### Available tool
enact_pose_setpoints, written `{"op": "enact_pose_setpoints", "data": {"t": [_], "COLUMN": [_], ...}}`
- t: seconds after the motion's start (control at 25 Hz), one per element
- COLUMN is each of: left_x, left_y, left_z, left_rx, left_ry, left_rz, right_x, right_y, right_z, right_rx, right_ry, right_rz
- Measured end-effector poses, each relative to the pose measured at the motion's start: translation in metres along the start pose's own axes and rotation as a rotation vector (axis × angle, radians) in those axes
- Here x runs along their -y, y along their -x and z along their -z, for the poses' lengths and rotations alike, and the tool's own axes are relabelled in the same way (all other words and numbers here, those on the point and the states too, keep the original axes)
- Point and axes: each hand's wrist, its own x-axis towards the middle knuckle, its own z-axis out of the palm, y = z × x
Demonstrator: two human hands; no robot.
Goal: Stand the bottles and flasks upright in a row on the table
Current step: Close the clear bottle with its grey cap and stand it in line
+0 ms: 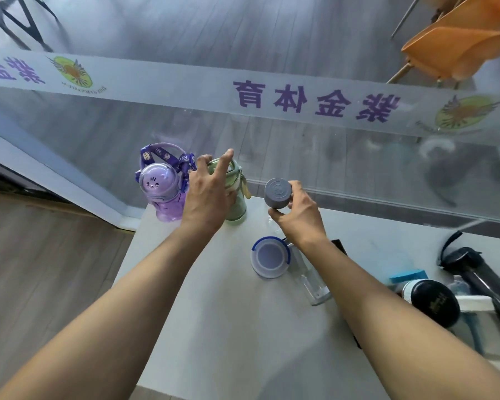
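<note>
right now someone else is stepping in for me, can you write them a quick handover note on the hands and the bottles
Left hand: on the green bottle, steadying it near the top.
Right hand: holding the grey-capped clear bottle upright beside the green one.
Done: purple bunny bottle and green bottle stand side by side at the table's far left corner.
Left: release the grey-capped one in line, then stand up the clear blue-lidded bottle lying mid-table and the dark flasks lying at the right.

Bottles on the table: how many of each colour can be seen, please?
Purple bottle: 1
Green bottle: 1
Clear bottle with grey cap, held by the right hand: 1
Clear bottle with blue-rimmed lid: 1
Black bottles: 2
Total: 6
</note>
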Motion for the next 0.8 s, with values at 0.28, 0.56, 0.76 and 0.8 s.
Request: {"op": "enact_pose_setpoints", "data": {"t": [0.28,0.56,0.76,0.8], "left_x": [-0.015,-0.054,-0.068,-0.070], "left_y": [0.020,0.044,0.048,0.050], "left_z": [0.008,0.000,-0.017,-0.021], "left_rx": [-0.126,0.015,0.148,0.172], "left_ry": [-0.156,-0.084,-0.100,-0.119], "left_rz": [-0.087,-0.325,-0.325,-0.330], "right_x": [0.000,-0.006,-0.030,-0.034], "right_y": [0.004,0.037,0.077,0.086], "right_z": [0.003,0.042,0.077,0.084], "right_rx": [-0.006,-0.109,-0.194,-0.214], "right_ry": [-0.001,0.020,0.065,0.084], "right_rz": [-0.046,-0.012,-0.086,-0.086]}}
